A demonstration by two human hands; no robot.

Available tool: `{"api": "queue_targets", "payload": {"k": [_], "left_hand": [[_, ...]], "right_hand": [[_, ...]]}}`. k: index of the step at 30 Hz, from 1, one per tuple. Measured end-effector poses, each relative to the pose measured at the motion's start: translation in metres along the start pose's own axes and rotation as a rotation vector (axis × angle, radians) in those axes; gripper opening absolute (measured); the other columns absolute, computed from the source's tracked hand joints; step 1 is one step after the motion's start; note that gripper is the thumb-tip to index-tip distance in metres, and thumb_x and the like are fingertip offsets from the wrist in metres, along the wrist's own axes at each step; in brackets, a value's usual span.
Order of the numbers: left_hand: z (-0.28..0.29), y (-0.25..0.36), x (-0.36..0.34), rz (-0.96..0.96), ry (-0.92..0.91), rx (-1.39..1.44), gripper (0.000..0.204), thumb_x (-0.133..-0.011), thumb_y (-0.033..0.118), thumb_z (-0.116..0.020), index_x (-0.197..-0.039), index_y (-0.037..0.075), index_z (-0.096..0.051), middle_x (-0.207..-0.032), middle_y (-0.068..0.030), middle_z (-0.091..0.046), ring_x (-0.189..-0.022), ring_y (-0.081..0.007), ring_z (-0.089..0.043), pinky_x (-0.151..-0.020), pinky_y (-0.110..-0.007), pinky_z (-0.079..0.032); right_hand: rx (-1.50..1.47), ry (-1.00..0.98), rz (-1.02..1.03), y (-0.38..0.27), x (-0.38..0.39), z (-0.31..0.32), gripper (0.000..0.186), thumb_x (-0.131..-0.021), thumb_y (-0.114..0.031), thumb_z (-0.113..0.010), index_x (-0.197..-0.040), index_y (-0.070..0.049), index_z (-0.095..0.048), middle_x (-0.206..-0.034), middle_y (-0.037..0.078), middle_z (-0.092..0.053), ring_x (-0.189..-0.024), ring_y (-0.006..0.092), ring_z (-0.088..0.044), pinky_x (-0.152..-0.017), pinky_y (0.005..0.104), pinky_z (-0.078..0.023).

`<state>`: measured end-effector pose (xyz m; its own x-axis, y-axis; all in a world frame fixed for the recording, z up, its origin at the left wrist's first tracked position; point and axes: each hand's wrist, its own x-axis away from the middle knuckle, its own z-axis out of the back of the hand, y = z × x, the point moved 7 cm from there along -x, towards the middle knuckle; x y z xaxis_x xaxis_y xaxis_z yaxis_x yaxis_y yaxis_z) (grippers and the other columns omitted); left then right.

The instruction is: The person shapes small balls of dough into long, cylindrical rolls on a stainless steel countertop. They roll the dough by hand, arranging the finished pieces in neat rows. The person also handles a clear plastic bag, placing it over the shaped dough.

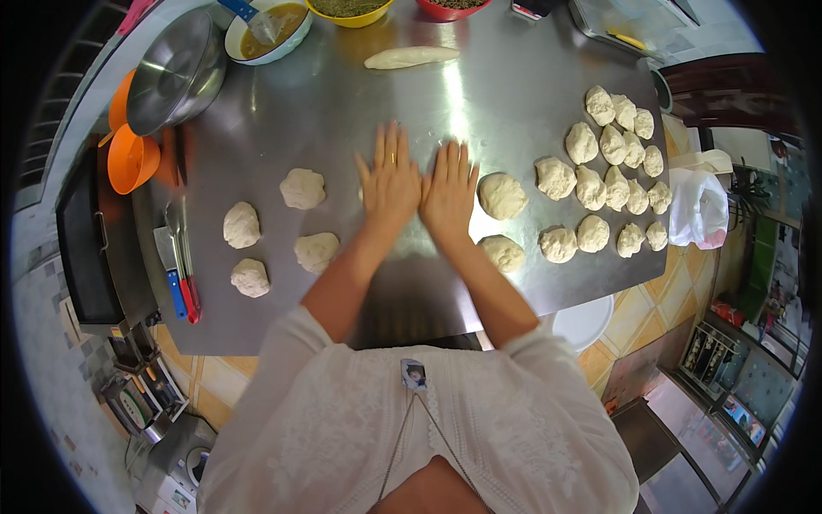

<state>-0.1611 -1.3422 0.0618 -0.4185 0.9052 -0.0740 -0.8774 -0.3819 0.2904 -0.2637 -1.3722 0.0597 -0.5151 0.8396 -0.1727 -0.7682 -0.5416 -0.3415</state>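
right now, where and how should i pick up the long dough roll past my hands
Probably best around the middle of the long dough roll, coming from above and pinching its near and far sides: it lies crosswise on the metal table, narrowing toward its ends, so the middle should balance best.

Twenty-two dough lumps (503, 196), one roll (411, 57)

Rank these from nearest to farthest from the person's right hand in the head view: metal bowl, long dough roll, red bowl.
From the right hand:
1. Long dough roll: ahead, slightly left.
2. Red bowl: ahead, beyond the roll, at the picture's top edge.
3. Metal bowl: far left and ahead.
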Motion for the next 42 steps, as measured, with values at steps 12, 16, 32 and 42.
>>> {"api": "queue_targets", "payload": {"k": [12,16,32,42], "left_hand": [[0.027,-0.039,0.095,-0.411,-0.176,0.148,0.048,-0.085,0.01,-0.062,-0.133,0.017,-0.063,-0.128,-0.0091,-0.062,-0.116,-0.0296,-0.058,-0.101,-0.048,-0.044],[0.051,-0.003,-0.002,-0.477,-0.135,0.395,0.048,-0.083,0.003,-0.06,-0.129,0.019,-0.065,-0.113,-0.0083,-0.065,-0.102,-0.0303,-0.06,-0.085,-0.04,-0.053],[-0.023,0.109,-0.138,-0.407,-0.275,0.337,0.047,-0.086,0.021,-0.069,-0.13,0.009,-0.059,-0.126,-0.0171,-0.059,-0.117,-0.0355,-0.055,-0.096,-0.046,-0.047],[0.019,0.088,0.068,-0.127,-0.33,0.786,0.043,-0.074,0.011,-0.077,-0.111,0.007,-0.055,-0.108,-0.0169,-0.056,-0.096,-0.0409,-0.058,-0.082,-0.048,-0.05]], "right_hand": [[-0.229,-0.224,0.365,-0.004,0.053,0.03,0.042,-0.086,-0.011,-0.06,-0.127,-0.004,-0.06,-0.129,0.014,-0.058,-0.121,0.0309,-0.054,-0.101,0.0455,-0.044],[-0.395,-0.074,0.363,0.032,-0.028,0.081,0.035,-0.074,-0.003,-0.067,-0.11,-0.004,-0.067,-0.099,0.01,-0.065,-0.092,0.03,-0.063,-0.079,0.0386,-0.051],[0.01,0.124,-0.013,0.151,-0.174,0.099,0.021,-0.092,-0.016,-0.056,-0.105,-0.005,-0.068,-0.091,0.015,-0.071,-0.088,0.0349,-0.068,-0.079,0.0439,-0.055],[-0.306,0.028,-0.369,0.054,0.049,0.121,0.022,-0.092,-0.024,-0.066,-0.085,-0.003,-0.063,-0.072,0.018,-0.062,-0.065,0.0361,-0.062,-0.061,0.0425,-0.05]]}}
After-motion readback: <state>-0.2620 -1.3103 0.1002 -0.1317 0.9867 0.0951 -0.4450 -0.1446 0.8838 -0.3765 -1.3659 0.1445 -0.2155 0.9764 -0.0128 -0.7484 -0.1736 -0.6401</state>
